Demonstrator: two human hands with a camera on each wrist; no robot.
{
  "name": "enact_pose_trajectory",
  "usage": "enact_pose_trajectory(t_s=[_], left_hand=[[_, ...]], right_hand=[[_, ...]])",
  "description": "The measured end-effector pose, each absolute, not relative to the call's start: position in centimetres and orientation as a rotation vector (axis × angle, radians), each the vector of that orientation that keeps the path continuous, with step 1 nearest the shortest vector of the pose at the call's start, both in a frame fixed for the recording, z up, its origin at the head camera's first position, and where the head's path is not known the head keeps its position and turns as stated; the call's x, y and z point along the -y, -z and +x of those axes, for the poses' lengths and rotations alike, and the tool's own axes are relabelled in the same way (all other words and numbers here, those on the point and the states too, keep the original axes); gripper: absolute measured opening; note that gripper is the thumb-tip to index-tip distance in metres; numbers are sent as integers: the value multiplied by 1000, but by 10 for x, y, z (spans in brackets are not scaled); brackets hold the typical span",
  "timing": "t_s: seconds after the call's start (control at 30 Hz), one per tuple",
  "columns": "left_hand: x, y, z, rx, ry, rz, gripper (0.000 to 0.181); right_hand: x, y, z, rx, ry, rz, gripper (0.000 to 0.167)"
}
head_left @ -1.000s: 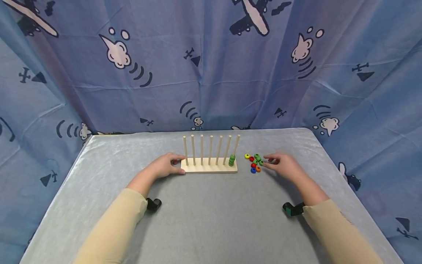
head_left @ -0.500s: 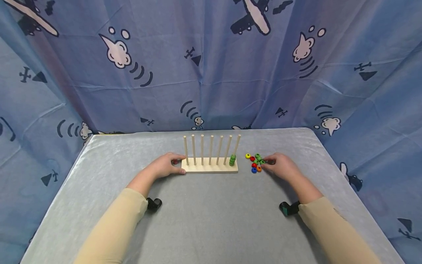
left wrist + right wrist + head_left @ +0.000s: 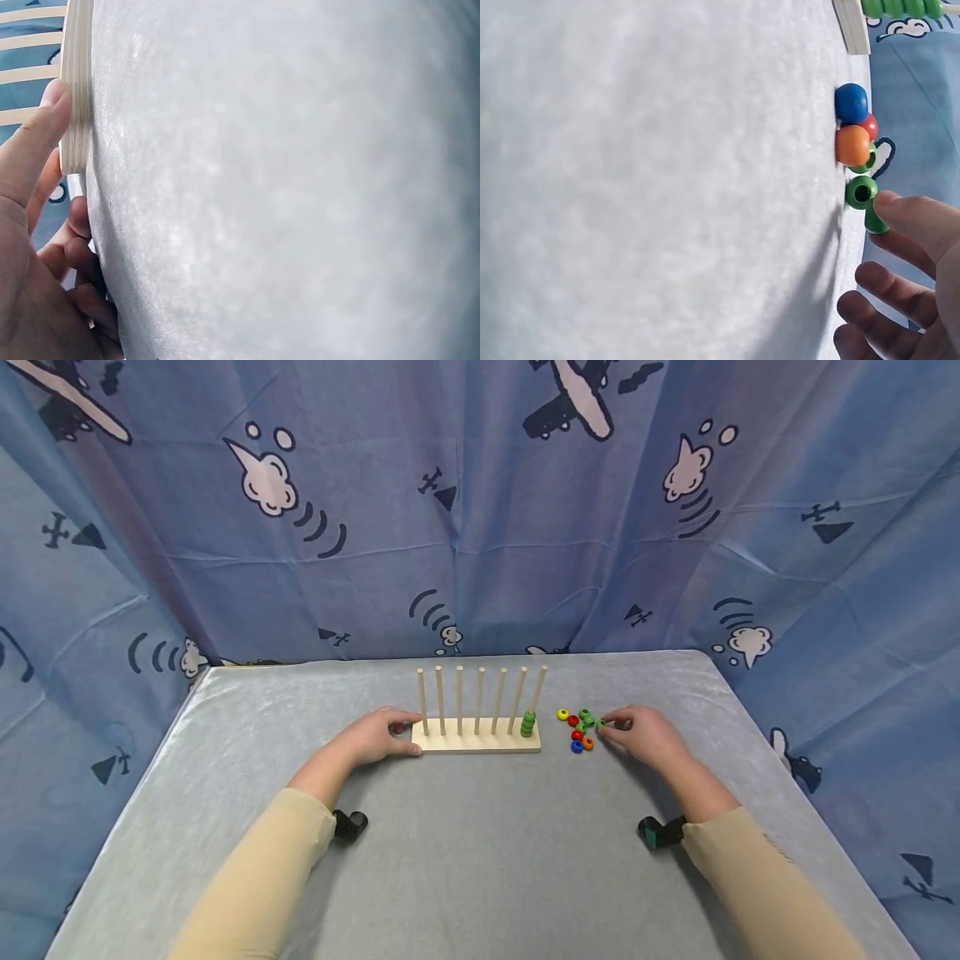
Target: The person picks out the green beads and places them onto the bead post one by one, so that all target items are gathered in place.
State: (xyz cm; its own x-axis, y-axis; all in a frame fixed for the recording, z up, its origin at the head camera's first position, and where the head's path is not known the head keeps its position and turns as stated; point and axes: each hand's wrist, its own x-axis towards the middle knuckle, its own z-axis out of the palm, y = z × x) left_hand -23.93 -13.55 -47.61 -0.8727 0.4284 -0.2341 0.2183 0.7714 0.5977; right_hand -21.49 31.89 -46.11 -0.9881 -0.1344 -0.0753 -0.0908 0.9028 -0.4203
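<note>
A wooden peg board (image 3: 476,744) stands on the table with a row of upright pegs. Several green beads (image 3: 528,724) are stacked on its rightmost peg. My left hand (image 3: 375,737) grips the board's left end; in the left wrist view the thumb lies on the front edge of the base (image 3: 76,127). Right of the board, my right hand (image 3: 647,732) pinches a green bead (image 3: 877,220) between thumb and index finger, at the right side of the loose beads. Another green bead (image 3: 862,193), its hole showing, sits right beside the thumb tip.
Loose beads lie grouped between board and right hand: yellow (image 3: 562,715), red (image 3: 577,736), blue (image 3: 577,747), orange (image 3: 588,744) and several green. A grey cloth covers the table (image 3: 480,860). Behind it hangs a blue patterned curtain (image 3: 480,527).
My right hand has closed its thumb and finger on a green bead and drawn it slightly right, away from the other beads. The left hand and the board have stayed put.
</note>
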Motion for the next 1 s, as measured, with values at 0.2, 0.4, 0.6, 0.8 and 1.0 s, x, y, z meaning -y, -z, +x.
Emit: enact_pose_trajectory(t_s=[0.2, 0.4, 0.6, 0.8, 1.0], left_hand=[[136, 476, -239, -2598, -829, 486, 67], [136, 475, -239, -2593, -837, 483, 67], [136, 476, -239, -2598, -831, 483, 67], [135, 475, -239, -2596, -835, 484, 68], [135, 475, -240, -2593, -842, 480, 68]], right_hand=[[-318, 451, -212, -2989, 656, -197, 34], [-313, 439, -211, -3004, 680, -186, 34], [-303, 422, -206, -3030, 782, -210, 33], [-289, 405, -204, -3039, 805, -201, 36], [-273, 391, -203, -3035, 889, -237, 34]])
